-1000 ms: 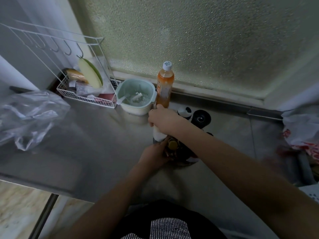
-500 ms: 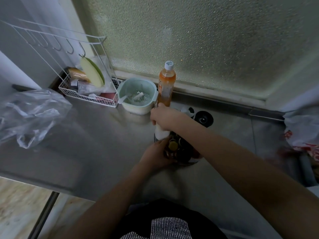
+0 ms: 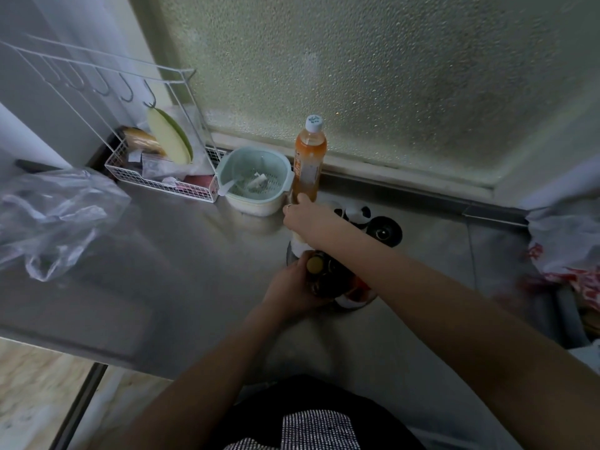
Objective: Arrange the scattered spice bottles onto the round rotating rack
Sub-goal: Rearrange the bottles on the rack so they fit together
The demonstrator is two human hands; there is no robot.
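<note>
On the steel counter, the round rack (image 3: 355, 304) is mostly hidden under my arms. My right hand (image 3: 305, 219) is closed over the top of a white bottle (image 3: 297, 245) standing at the rack's far left edge. My left hand (image 3: 287, 289) wraps around a dark bottle with a yellow cap (image 3: 314, 265) on the rack's near left side. A red-topped item (image 3: 360, 284) shows beside it. Off the rack, a tall orange bottle (image 3: 310, 160) stands by the window sill. A black-lidded jar (image 3: 384, 230) and small white containers (image 3: 355, 212) sit behind my right wrist.
A pale green strainer bowl (image 3: 256, 183) stands left of the orange bottle. A white wire basket (image 3: 162, 183) with hooks fills the back left corner. A crumpled clear plastic bag (image 3: 52, 216) lies at far left, another bag (image 3: 568, 251) at far right. The counter's front edge (image 3: 97, 355) drops to the floor.
Both hands keep their grips. My right hand with the white bottle has shifted slightly toward the orange bottle. The view has tilted a little.
</note>
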